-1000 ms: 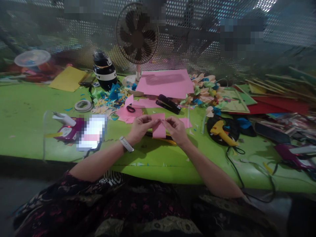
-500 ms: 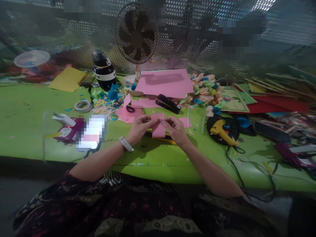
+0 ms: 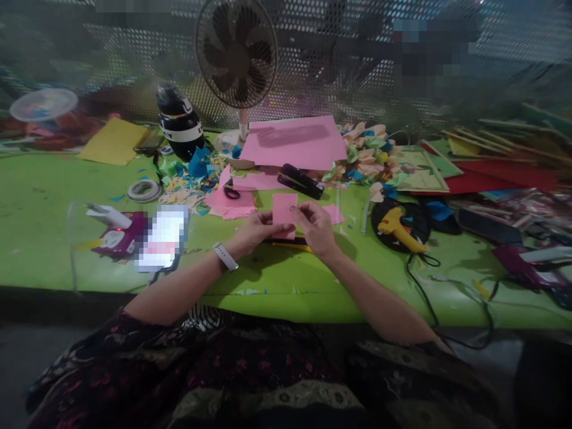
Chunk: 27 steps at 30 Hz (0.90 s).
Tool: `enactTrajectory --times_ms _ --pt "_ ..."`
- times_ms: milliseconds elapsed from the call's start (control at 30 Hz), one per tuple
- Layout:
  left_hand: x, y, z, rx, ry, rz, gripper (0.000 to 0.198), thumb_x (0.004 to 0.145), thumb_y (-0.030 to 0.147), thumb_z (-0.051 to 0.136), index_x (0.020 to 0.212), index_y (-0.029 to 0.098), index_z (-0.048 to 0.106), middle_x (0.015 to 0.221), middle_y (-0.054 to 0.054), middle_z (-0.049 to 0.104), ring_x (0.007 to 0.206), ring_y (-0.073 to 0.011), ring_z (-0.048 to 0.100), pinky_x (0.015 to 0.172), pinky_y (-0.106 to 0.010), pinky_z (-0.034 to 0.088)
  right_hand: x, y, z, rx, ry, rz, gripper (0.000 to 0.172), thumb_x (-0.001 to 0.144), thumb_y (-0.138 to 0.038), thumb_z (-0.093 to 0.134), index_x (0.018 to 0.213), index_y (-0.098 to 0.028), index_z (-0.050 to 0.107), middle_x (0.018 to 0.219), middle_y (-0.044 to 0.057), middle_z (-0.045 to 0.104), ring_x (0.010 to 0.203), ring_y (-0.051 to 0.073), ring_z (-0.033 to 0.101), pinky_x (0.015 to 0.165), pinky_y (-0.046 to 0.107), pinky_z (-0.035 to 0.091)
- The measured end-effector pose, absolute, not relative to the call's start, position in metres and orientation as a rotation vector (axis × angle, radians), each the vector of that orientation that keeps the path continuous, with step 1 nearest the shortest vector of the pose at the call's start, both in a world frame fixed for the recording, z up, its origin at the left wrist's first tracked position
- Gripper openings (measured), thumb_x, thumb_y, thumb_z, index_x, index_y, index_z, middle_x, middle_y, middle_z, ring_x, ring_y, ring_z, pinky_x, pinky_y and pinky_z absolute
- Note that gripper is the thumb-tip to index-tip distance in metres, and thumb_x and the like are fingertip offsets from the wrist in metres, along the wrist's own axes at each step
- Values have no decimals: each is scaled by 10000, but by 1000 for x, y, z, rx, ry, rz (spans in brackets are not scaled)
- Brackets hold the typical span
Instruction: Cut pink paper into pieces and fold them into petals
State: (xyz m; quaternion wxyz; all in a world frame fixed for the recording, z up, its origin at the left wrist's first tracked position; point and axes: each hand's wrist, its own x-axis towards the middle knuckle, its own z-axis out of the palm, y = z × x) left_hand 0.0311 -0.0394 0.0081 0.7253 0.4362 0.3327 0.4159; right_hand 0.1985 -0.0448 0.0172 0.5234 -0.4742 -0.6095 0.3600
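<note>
A small piece of pink paper [image 3: 284, 208] is held up between both hands above the green table. My left hand [image 3: 258, 231] pinches its lower part, thumb lying across the front. My right hand [image 3: 314, 224] grips the right edge between thumb and fingertips. Beneath the hands lies a dark and yellow tool [image 3: 292, 243], mostly covered, whose kind I cannot make out. Just beyond are a black stapler [image 3: 300, 181] and black-handled scissors [image 3: 231, 190] resting on pink paper pieces [image 3: 223, 205].
A large pink sheet [image 3: 295, 143] lies before the fan [image 3: 236, 56]. Left are a bottle [image 3: 181, 128], a tape roll [image 3: 143, 190] and a lit phone [image 3: 163, 238]. At right, a yellow glue gun [image 3: 400, 229] trails its cord. Paper scraps [image 3: 370, 155] are heaped behind.
My left hand has shifted from the paper's upper middle to its lower part. The right hand still grips the right edge. The whole view has moved slightly.
</note>
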Motion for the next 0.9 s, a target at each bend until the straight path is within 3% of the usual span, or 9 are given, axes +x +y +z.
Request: enactTrajectory --times_ms 133,333,500,733,900 --pt "30 -41 8 1025 740 877 466 526 240 1013 925 131 798 876 -68 802 802 -184 747 881 -382 597 198 -46 20 -1078 -1386 910 506 799 -724 745 765 -248 578 731 3 576 697 169 518 632 331 447" --pt "27 -42 9 1132 748 801 372 556 284 1009 827 137 800 833 -85 799 762 -187 738 797 -355 603 200 -46 24 -1090 -1358 908 516 823 -747 704 791 -257 546 737 -4 540 686 159 498 600 319 439" --pt "26 -41 9 1150 696 766 369 579 350 1004 767 144 763 793 -77 792 803 -209 764 823 -361 611 203 -44 23 -1113 -1342 844 519 821 -755 697 790 -262 535 730 -7 521 675 159 469 598 322 424" --pt "25 -39 11 1122 686 845 418 617 382 991 874 141 767 845 -75 801 849 -212 782 868 -376 622 211 -42 28 -1135 -1437 902 586 809 -833 644 799 -256 539 733 -4 544 683 160 508 616 319 436" --pt "24 -34 7 1102 709 993 444 643 385 974 966 150 780 940 -80 812 864 -193 773 885 -372 623 211 -42 26 -1235 -1793 800 660 815 -884 575 674 -250 457 620 -18 507 585 146 452 565 321 343"
